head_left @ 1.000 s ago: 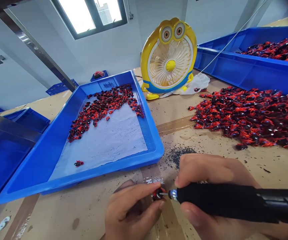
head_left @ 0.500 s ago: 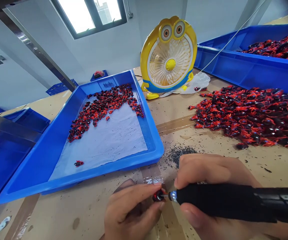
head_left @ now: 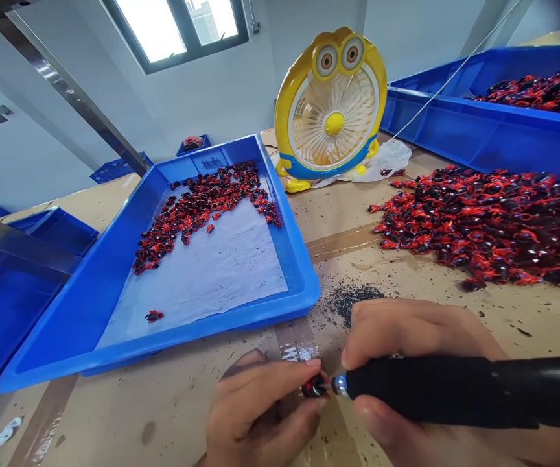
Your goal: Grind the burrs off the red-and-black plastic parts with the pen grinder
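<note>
Pinched between the thumb and forefinger of my left hand is a small red and black piece, near the bottom centre. My right hand is wrapped round a thick black handheld tool that lies level, pointing left. Its thin metal tip meets the right side of the small piece. Black shavings are scattered on the tabletop just beyond my right hand.
A blue tray holds many similar pieces on white paper. To the right lies a large heap of pieces, with another blue tray behind it. A yellow fan stands between the trays. A metal post rises at left.
Both hands, the tool and the small piece sit slightly further right in the view. The surroundings have shifted slightly too. The grips look the same.
</note>
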A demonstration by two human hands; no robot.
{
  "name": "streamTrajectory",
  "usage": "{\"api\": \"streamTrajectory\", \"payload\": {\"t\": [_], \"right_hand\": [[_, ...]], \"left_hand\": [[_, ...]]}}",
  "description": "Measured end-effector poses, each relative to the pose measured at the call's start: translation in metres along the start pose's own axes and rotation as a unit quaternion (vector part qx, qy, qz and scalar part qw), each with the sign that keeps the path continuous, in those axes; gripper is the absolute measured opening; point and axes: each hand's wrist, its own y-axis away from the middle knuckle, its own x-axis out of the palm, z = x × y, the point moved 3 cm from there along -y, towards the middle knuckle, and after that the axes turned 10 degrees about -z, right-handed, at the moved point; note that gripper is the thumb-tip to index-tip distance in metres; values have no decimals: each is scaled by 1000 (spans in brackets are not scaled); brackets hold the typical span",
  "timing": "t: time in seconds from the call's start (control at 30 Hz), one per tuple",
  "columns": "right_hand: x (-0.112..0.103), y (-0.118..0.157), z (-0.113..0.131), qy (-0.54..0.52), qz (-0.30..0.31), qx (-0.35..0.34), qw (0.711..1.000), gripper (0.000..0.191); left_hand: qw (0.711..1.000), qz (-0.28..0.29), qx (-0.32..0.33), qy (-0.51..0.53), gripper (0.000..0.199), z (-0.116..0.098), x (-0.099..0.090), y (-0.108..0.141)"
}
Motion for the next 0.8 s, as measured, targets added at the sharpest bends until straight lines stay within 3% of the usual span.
{"api": "streamTrajectory", "payload": {"t": [0.13, 0.27, 0.43, 0.7, 0.8], "right_hand": [[0, 0, 1, 5, -17, 30, 999, 15], [1, -2, 0, 4, 5, 35, 999, 18], [0, -1, -3, -10, -10, 3, 1000, 18], [-3, 0, -2, 35, 8, 24, 999, 25], [-1, -5, 0, 69, 42, 9, 997, 31]], "left_hand": [[1000, -8, 3, -22, 11, 1, -2, 0], [999, 21, 5, -48, 13, 3, -3, 6], [997, 22, 2, -69, 14, 4, -7, 11], [998, 10, -3, -64, 14, 4, -3, 7], [998, -2, -4, -61, 15, 5, -4, 9]]}}
